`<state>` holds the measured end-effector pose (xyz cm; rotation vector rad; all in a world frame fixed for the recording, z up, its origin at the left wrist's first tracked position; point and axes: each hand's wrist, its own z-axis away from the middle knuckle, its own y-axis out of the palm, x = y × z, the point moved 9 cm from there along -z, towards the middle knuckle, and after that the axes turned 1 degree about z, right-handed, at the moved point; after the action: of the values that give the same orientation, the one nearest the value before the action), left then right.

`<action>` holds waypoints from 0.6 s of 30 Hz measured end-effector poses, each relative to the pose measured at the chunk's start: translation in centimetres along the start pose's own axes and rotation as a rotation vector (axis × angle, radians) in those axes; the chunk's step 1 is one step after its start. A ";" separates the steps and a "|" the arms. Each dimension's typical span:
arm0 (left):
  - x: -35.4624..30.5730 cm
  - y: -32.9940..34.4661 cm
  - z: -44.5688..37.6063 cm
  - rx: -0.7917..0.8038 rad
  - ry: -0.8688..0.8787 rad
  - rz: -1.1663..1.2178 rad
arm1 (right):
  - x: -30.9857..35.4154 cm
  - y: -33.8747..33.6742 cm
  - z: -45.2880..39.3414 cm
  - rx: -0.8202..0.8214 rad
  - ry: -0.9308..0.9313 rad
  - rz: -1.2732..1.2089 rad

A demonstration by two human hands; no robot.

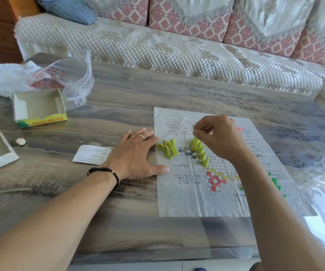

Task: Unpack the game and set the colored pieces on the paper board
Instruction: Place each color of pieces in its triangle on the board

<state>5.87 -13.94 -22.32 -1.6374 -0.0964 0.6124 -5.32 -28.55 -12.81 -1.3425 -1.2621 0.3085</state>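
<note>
Left hand (136, 153): spread flat, palm down, at the frame's centre, fingertips and thumb on the left edge of the paper board (179, 194).
Loose yellow-green pieces (167, 148): heaped on the board just right of those fingertips.
Right hand (219, 136): raised above the board, fingers pinched; whether it holds a piece, I cannot tell.
Placed yellow-green pieces (198, 151): standing directly below it.
Open box (38, 108): left of frame.

Shiny table, crinkly paper, plastic bits

The table (118, 98) has a glossy, grey wood-grain top (really reflective), the paper board (187, 198) is thin, matt and creased, the yellow-green pieces (167, 148) look like smooth plastic, the box tray (38, 108) is matt cardboard, and the bag (75, 79) is clear, wrinkly plastic film.
</note>
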 end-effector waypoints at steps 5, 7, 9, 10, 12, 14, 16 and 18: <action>0.1 0.0 0.0 -0.002 -0.003 0.008 | -0.7 0.1 0.6 0.040 0.004 0.015; 0.1 0.0 0.0 -0.001 -0.004 0.014 | -0.7 0.0 0.8 0.041 -0.002 0.057; 0.1 0.0 0.0 -0.002 -0.004 0.020 | -0.9 0.1 1.0 0.051 0.002 0.065; 0.1 0.0 0.0 -0.004 -0.004 0.022 | -0.9 0.2 1.1 0.063 0.000 0.073; 0.1 0.0 0.0 -0.005 -0.004 0.023 | -0.8 0.6 1.4 0.091 -0.021 0.112; 0.1 0.0 0.0 -0.007 -0.003 0.022 | -0.5 1.0 1.6 0.121 -0.055 0.149; 0.1 0.0 0.0 -0.011 -0.001 0.017 | -0.4 1.2 1.7 0.144 -0.081 0.188; 0.1 -0.1 0.0 -0.014 0.001 0.017 | -0.6 1.3 1.7 0.155 -0.098 0.228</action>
<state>6.01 -13.90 -22.32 -1.6539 -0.0863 0.6247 -6.27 -27.67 -14.65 -1.3517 -1.1409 0.6263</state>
